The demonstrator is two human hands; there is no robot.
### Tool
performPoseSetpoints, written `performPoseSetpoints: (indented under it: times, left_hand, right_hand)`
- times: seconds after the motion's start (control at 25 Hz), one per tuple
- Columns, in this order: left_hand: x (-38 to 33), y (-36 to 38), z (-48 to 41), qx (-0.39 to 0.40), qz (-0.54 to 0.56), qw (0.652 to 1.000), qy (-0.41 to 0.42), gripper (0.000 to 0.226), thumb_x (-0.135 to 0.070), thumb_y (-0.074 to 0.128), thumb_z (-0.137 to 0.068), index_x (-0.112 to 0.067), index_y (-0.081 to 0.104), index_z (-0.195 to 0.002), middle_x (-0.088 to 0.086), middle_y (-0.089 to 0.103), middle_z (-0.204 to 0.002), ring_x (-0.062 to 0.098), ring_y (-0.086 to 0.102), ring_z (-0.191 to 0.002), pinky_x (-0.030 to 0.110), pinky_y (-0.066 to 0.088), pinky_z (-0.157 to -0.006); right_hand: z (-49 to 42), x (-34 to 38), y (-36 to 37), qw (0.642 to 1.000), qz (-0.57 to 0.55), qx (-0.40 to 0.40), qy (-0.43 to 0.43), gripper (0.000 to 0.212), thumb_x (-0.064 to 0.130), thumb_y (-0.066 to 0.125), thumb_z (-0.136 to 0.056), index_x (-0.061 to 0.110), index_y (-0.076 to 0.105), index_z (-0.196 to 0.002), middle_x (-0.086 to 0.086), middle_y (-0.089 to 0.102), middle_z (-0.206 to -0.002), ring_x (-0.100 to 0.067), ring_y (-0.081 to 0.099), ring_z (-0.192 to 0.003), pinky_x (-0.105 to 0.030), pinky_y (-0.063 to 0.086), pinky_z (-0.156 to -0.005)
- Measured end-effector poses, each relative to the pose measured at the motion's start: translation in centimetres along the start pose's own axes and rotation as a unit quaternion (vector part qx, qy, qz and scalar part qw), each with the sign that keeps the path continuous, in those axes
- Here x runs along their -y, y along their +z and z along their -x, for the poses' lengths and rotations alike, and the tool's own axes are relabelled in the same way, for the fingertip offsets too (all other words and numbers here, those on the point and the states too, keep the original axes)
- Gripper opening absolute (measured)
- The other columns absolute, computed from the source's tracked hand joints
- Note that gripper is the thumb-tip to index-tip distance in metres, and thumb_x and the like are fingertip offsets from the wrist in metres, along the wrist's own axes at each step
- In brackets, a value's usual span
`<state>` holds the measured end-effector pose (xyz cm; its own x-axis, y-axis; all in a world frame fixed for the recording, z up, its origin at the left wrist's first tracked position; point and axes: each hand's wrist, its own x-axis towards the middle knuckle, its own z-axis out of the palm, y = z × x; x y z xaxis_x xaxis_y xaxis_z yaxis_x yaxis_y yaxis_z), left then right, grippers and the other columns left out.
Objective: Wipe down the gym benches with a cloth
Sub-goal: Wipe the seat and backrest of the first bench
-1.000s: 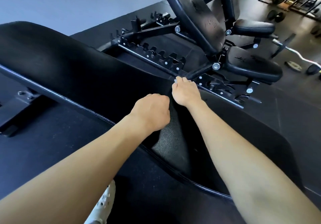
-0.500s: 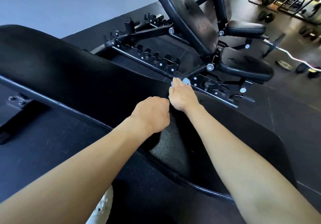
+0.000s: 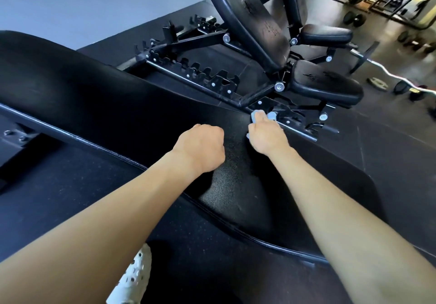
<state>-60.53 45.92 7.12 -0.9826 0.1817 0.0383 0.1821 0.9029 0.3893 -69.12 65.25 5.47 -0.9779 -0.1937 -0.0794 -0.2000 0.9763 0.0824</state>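
Observation:
A long black padded bench [image 3: 94, 105] runs across the view from upper left to lower right. My right hand [image 3: 267, 137] lies at the pad's far edge and presses a light blue cloth [image 3: 272, 115] onto it with fairly straight fingers. The cloth peeks out around the fingertips and by the thumb. My left hand [image 3: 203, 148] is curled into a fist with nothing visible in it. It rests on the pad just left of the right hand.
Right behind stands a second black bench, an adjustable one [image 3: 325, 86] with a raised backrest and a notched steel frame [image 3: 200, 74]. A curl bar [image 3: 387, 72], dumbbells [image 3: 354, 18] and a weight rack lie at the right. My white shoe [image 3: 134, 277] is on the dark rubber floor.
My right hand has slid a little further over the pad's far edge, and more of the blue cloth now shows. The left fist has stayed in place.

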Motion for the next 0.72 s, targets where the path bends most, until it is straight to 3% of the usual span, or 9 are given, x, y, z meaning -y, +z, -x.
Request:
performPoseSetpoints:
  times: [0.12, 0.2, 0.24, 0.28, 0.36, 0.44, 0.52, 0.6, 0.72]
  left_hand:
    - [0.5, 0.2, 0.0, -0.003, -0.02, 1.0, -0.006, 0.019, -0.022, 0.045, -0.095, -0.015, 0.063, -0.098, 0.006, 0.068, -0.103, 0.029, 0.059, -0.103, 0.033, 0.045, -0.078]
    - [0.4, 0.3, -0.1, -0.004, -0.028, 1.0, -0.006, 0.017, -0.024, 0.046, -0.096, -0.015, 0.061, -0.098, 0.006, 0.067, -0.104, 0.029, 0.059, -0.105, 0.032, 0.041, -0.076]
    - [0.4, 0.3, 0.0, -0.005, -0.03, 1.0, -0.003, 0.017, -0.024, 0.046, -0.097, -0.015, 0.061, -0.099, 0.006, 0.067, -0.103, 0.028, 0.059, -0.105, 0.03, 0.038, -0.075]
    - [0.4, 0.3, 0.0, -0.006, -0.032, 0.999, -0.001, 0.018, -0.023, 0.046, -0.097, -0.014, 0.062, -0.1, 0.005, 0.067, -0.103, 0.028, 0.059, -0.104, 0.029, 0.036, -0.075]
    - [0.4, 0.3, 0.1, -0.001, -0.029, 1.0, -0.002, 0.02, -0.021, 0.045, -0.096, -0.014, 0.063, -0.101, 0.005, 0.067, -0.102, 0.027, 0.059, -0.103, 0.029, 0.039, -0.075]
    - [0.6, 0.2, 0.1, 0.001, -0.023, 1.0, -0.009, 0.02, -0.02, 0.045, -0.096, -0.014, 0.064, -0.101, 0.005, 0.067, -0.102, 0.027, 0.059, -0.103, 0.031, 0.043, -0.076]
    - [0.6, 0.0, 0.1, 0.004, -0.027, 1.0, -0.013, 0.021, -0.019, 0.045, -0.096, -0.013, 0.064, -0.101, 0.006, 0.067, -0.103, 0.028, 0.059, -0.104, 0.03, 0.042, -0.076]
    - [0.7, 0.1, 0.0, 0.0, -0.041, 0.999, -0.006, 0.02, -0.02, 0.045, -0.096, -0.014, 0.064, -0.102, 0.005, 0.067, -0.104, 0.028, 0.059, -0.106, 0.03, 0.039, -0.076]
    - [0.8, 0.0, 0.2, -0.003, -0.055, 0.998, -0.01, 0.017, -0.019, 0.045, -0.097, -0.014, 0.061, -0.101, 0.005, 0.067, -0.105, 0.028, 0.059, -0.104, 0.028, 0.035, -0.074]
  right_hand:
    - [2.7, 4.1, 1.3, 0.989, -0.066, -0.063, -0.113, 0.037, 0.019, 0.043, -0.1, 0.004, 0.05, -0.133, -0.012, 0.037, -0.149, -0.037, 0.046, -0.12, -0.043, 0.038, -0.086]
    - [5.5, 3.8, 2.2, 0.973, -0.14, -0.039, -0.178, 0.05, 0.022, 0.039, -0.101, 0.016, 0.036, -0.15, 0.001, 0.033, -0.16, -0.026, 0.042, -0.132, -0.04, 0.038, -0.104]
    - [6.3, 2.8, 2.1, 0.971, -0.139, -0.02, -0.195, 0.054, 0.023, 0.038, -0.1, 0.022, 0.031, -0.154, 0.004, 0.037, -0.159, -0.021, 0.039, -0.137, -0.038, 0.034, -0.114]
    - [6.3, 1.7, 1.9, 0.972, -0.123, -0.017, -0.198, 0.055, 0.022, 0.04, -0.097, 0.026, 0.034, -0.151, 0.004, 0.051, -0.147, -0.022, 0.045, -0.132, -0.041, 0.039, -0.113]
    - [4.0, -0.5, 1.5, 0.986, -0.102, -0.028, -0.129, 0.038, 0.017, 0.046, -0.091, 0.021, 0.042, -0.129, -0.002, 0.065, -0.108, -0.029, 0.055, -0.097, -0.044, 0.05, -0.082]
    - [1.1, -1.3, 1.0, 0.997, -0.062, -0.015, -0.041, 0.025, 0.019, 0.047, -0.096, 0.009, 0.046, -0.119, -0.011, 0.06, -0.116, -0.035, 0.052, -0.091, -0.043, 0.044, -0.072]
    - [0.1, 0.5, 1.5, 0.998, -0.045, -0.018, -0.042, 0.041, 0.031, 0.04, -0.096, 0.003, 0.051, -0.123, -0.018, 0.049, -0.131, -0.041, 0.052, -0.107, -0.048, 0.046, -0.079]
    - [2.9, 3.0, 2.1, 0.988, -0.112, -0.03, -0.1, 0.05, 0.032, 0.033, -0.094, 0.009, 0.044, -0.136, -0.014, 0.045, -0.143, -0.041, 0.049, -0.116, -0.048, 0.047, -0.091]
    - [8.2, 2.9, 2.0, 0.959, -0.156, -0.005, -0.237, 0.057, 0.023, 0.036, -0.104, 0.021, 0.026, -0.159, 0.006, 0.024, -0.166, -0.009, 0.024, -0.148, -0.033, 0.02, -0.124]
